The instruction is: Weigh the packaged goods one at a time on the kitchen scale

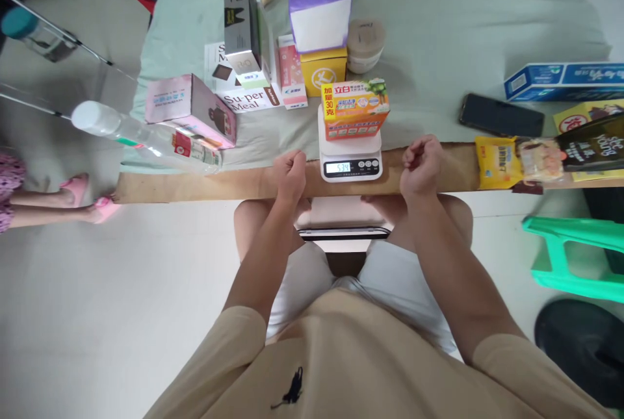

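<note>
Pale green cloth covers the table (pixel 487 23), crowded with boxes.
At its near edge, a left hand (pixel 290 175) and right hand (pixel 421 164), both clenched empty, flank a scale (pixel 350 154) bearing an orange box (pixel 355 108).

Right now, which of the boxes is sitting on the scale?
The orange box. It alone rests on the white scale, between the two fists; the pink box, yellow box and others sit on the cloth.

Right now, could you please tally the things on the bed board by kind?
Boxes: 9, among them the orange box on the kitchen scale
Scales: 1
Bottles: 1, the clear bottle
Phones: 1, the black phone
Snack packets: 3, including the yellow packet
Tubs: 1, the round tub
Total: 16
</note>
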`<state>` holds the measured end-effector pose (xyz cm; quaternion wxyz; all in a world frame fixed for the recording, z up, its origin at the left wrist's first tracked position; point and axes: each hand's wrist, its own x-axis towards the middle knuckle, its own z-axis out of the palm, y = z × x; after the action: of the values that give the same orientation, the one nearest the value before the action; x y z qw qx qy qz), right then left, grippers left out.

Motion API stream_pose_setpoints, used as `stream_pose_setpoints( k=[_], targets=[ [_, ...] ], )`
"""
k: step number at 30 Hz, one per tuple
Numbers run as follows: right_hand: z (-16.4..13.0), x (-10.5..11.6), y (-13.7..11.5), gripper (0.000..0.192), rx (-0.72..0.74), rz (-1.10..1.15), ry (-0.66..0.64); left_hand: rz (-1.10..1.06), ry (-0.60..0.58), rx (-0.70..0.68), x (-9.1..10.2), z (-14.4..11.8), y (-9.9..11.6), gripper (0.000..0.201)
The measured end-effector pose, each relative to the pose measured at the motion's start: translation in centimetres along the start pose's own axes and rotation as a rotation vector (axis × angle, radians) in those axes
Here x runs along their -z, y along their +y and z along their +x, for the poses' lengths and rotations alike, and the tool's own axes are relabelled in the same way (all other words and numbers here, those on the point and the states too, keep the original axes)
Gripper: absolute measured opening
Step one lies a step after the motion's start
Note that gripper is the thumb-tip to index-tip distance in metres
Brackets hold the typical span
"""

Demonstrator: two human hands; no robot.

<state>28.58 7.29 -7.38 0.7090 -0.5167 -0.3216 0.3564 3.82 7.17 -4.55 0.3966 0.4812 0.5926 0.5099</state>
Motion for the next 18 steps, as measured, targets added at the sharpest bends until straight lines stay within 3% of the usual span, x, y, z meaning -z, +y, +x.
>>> stream_pose_setpoints(
  k=[18],
  targets=[
    [-0.78,0.05,-0.64,0.048,-0.008,-0.112,-0.044,0.034,-0.005,0.012,-0.34,0.18,-0.02,0.058]
  ],
)
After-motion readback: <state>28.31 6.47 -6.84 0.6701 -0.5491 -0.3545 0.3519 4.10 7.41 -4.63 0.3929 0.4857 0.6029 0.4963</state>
